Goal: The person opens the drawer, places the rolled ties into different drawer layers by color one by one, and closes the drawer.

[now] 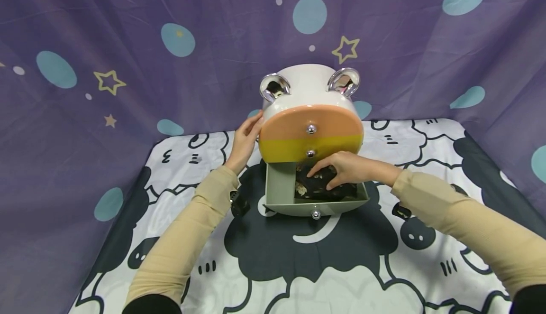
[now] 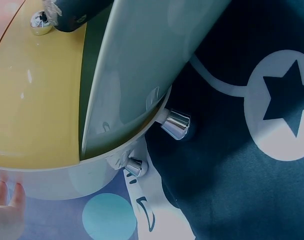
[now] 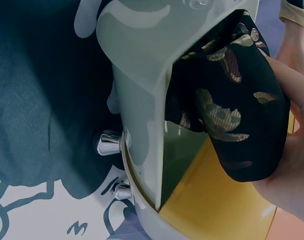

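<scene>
A small rounded drawer cabinet (image 1: 309,81) has a white shell, silver ear-like rings, and an orange and a yellow drawer front. Its lowest, pale green drawer (image 1: 280,183) is pulled out. In that drawer lies a black cloth item with a leaf-and-flower pattern (image 1: 307,191), perhaps a pouch. My right hand (image 1: 349,166) reaches in from the right and pinches the cloth item between thumb and fingers; the right wrist view shows the cloth (image 3: 247,110) tilted up against the hand. With fingers fairly straight, my left hand (image 1: 245,141) rests against the cabinet's left side.
The cabinet stands on a cloth (image 1: 332,290) printed with black and white sheep. Behind it hangs a purple curtain (image 1: 239,15) with stars and blue ovals. Round silver knobs (image 1: 315,215) stick out from the drawer fronts, and short silver feet (image 2: 177,125) hold the cabinet up.
</scene>
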